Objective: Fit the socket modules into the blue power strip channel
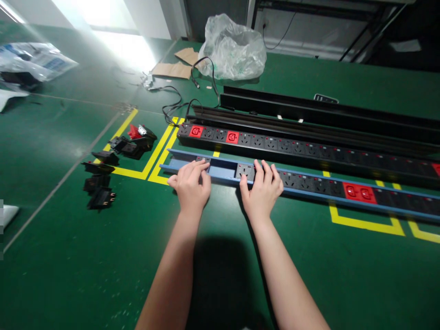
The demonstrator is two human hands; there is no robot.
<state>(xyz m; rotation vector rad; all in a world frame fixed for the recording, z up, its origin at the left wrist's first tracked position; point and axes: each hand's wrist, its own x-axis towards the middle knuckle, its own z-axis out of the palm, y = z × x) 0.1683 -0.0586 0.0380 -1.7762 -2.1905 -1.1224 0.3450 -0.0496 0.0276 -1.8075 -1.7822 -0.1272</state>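
Observation:
A long blue rail [223, 173] lies across the green table, filled on the right with black socket modules and a red pair [359, 192]. My left hand [190, 183] rests on the rail's left part, fingers bent together over a small black socket module [203, 160]. My right hand [263, 188] lies on the rail with fingers stretched flat over the black modules, its thumb beside a grey-faced socket [244, 171]. Between my hands the rail shows a bare blue gap.
Behind the rail lie a finished black socket strip [309, 149] with red sockets and black housings [326, 112]. Loose black and red socket modules [117, 156] sit at the left. A plastic bag [233, 48], cardboard and cables lie at the back. Yellow tape lines [364, 224] mark the table.

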